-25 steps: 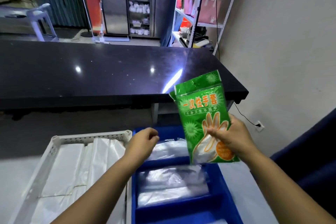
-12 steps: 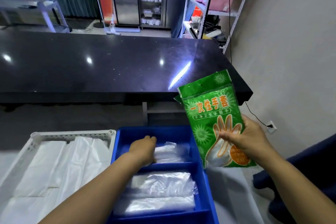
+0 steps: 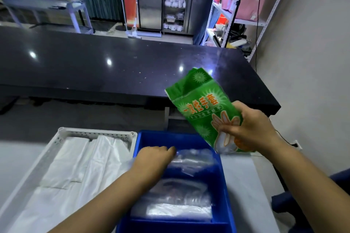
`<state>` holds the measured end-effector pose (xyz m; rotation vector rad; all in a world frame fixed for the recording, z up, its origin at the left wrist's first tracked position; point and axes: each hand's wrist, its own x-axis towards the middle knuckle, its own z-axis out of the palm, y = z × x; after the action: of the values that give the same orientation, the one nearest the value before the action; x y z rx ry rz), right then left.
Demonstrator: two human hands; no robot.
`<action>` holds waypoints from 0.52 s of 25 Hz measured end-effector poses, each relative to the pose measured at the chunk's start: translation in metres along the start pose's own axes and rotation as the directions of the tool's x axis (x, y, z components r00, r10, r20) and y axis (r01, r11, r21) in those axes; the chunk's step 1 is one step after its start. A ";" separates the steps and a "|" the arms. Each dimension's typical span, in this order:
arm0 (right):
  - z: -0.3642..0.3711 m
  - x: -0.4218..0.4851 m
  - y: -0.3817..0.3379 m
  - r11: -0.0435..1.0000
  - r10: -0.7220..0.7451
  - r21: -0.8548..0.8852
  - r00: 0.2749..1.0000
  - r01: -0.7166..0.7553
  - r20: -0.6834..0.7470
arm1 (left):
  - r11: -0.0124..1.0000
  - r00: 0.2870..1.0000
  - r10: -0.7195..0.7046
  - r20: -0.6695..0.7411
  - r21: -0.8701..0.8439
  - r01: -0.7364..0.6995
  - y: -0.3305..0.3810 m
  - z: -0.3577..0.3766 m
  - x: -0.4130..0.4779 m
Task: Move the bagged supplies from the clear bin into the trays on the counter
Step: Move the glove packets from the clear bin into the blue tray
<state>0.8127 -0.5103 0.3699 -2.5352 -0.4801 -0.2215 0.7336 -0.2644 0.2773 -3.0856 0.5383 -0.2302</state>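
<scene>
My right hand (image 3: 251, 130) grips a green bag of disposable gloves (image 3: 200, 108) by its lower end and holds it tilted above the far right corner of the blue tray (image 3: 142, 138). My left hand (image 3: 153, 159) is inside the blue tray's far compartment, fingers on a clear plastic bag (image 3: 195, 159); whether they grip it I cannot tell. More clear bags (image 3: 178, 200) fill the nearer compartment. The white perforated tray (image 3: 91, 133) to the left holds white plastic bags (image 3: 79, 166). No clear bin is in view.
Both trays sit on a white counter (image 3: 244, 172). Beyond it stands a long black glossy counter (image 3: 113, 66). A white metal shelf rack (image 3: 242, 5) with pink bags stands at the right wall. A dark blue seat (image 3: 295, 206) is at the lower right.
My left hand moved from above the trays' shared edge down into the blue tray's far compartment onto the clear bag. The green bag tilted leftward in my right hand.
</scene>
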 end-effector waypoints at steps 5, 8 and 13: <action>0.043 0.028 -0.028 0.910 -0.197 -0.302 0.937 0.284 0.289 | 0.997 0.997 0.074 -0.011 0.015 -0.074 0.003 -0.006 -0.060; 0.075 0.038 -0.032 0.817 -0.191 -0.398 0.847 0.417 0.496 | 0.998 0.998 0.064 -0.023 0.004 -0.064 0.006 -0.004 -0.080; 0.106 0.050 -0.027 0.903 -0.090 -0.226 0.676 0.364 0.731 | 0.999 0.997 0.025 -0.080 -0.020 -0.027 0.012 -0.003 -0.088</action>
<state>0.8545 -0.4167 0.3065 -2.8440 -1.1600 0.6908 0.6471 -0.2463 0.2674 -3.0991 0.5860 -0.3504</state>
